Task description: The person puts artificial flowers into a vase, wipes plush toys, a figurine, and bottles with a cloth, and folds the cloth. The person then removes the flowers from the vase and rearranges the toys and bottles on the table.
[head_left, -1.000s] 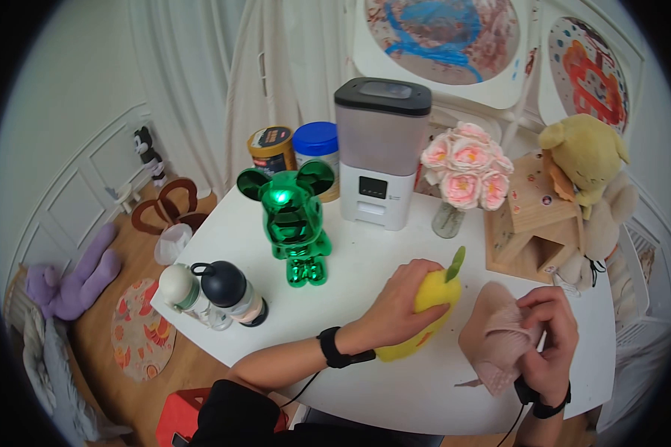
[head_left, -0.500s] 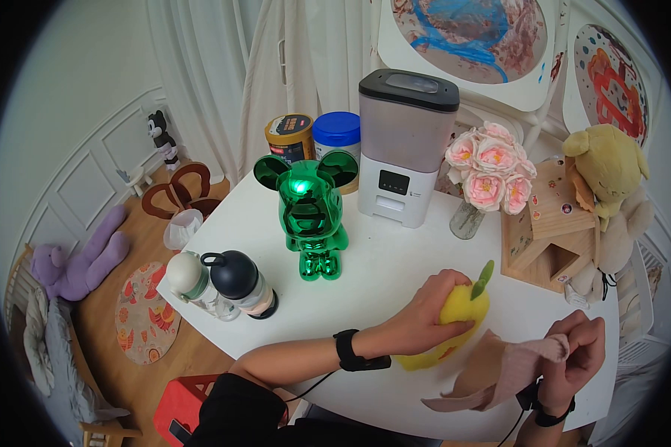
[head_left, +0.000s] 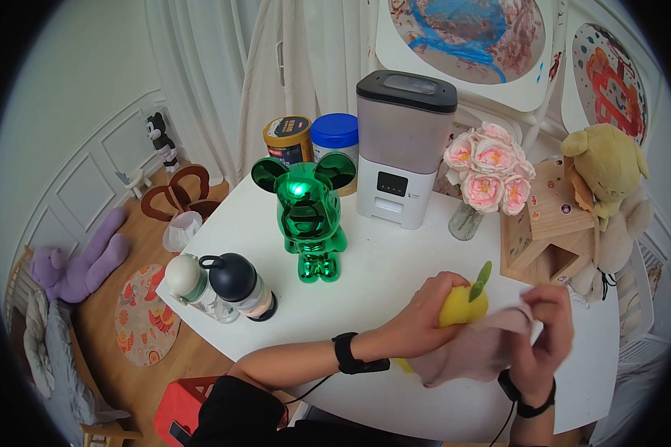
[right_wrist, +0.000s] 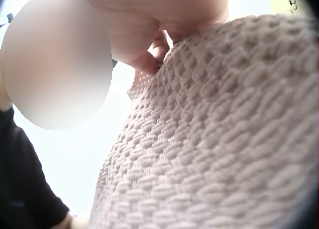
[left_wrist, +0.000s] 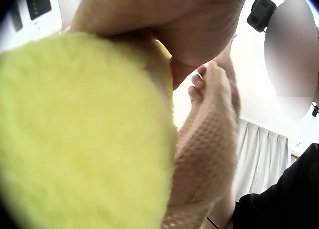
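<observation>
My left hand (head_left: 427,319) grips a fuzzy yellow plush toy (head_left: 464,307) with green leaves on its top, holding it over the white table (head_left: 395,257). From the right, my right hand (head_left: 543,344) pinches a dusty-pink cloth (head_left: 471,352) by its upper edge. The cloth hangs across the plush's front and hides much of its lower part in the head view. Up close in the right wrist view, the cloth (right_wrist: 209,134) has a waffle weave. In the left wrist view the yellow plush (left_wrist: 84,134) fills the left side, with the cloth (left_wrist: 204,149) right beside it.
A shiny green bear figure (head_left: 309,216) and two bottles (head_left: 235,283) stand to the left. Behind are two tubs (head_left: 335,132), a feeder-like dispenser (head_left: 404,149) and a flower vase (head_left: 466,221). A wooden house (head_left: 548,223) with plush toys is at the right.
My right hand has swung the cloth out to the right, then back left over the plush's front. My left hand keeps its grip on the plush. The head view has shifted slightly.
</observation>
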